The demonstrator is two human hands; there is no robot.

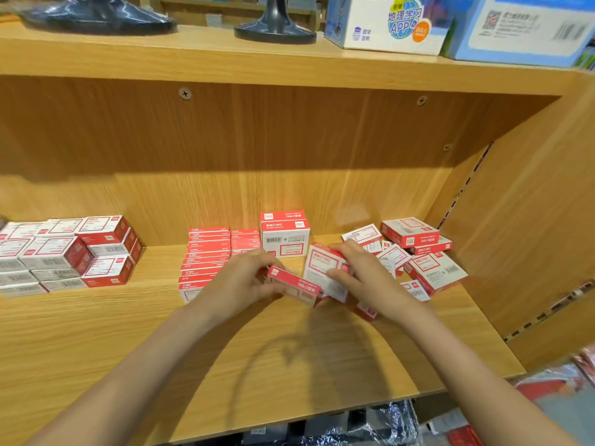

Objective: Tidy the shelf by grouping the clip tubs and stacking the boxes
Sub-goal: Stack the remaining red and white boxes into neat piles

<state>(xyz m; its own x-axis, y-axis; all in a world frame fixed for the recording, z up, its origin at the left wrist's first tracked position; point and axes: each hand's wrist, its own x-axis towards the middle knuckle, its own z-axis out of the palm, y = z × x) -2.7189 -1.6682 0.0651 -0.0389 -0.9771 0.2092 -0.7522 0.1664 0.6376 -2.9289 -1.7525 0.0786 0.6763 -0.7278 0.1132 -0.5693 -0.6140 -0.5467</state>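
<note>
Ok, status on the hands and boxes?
Left hand gripping a red box. Right hand on a white box. Loose pile unstacked at right.

Stationery shop, wooden display shelf [289, 365], stacked staple boxes [206, 252], boxed globes [386, 24]

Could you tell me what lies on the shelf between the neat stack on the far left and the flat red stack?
In the head view, only bare shelf board lies between the left stack and the flat red stack.
</note>
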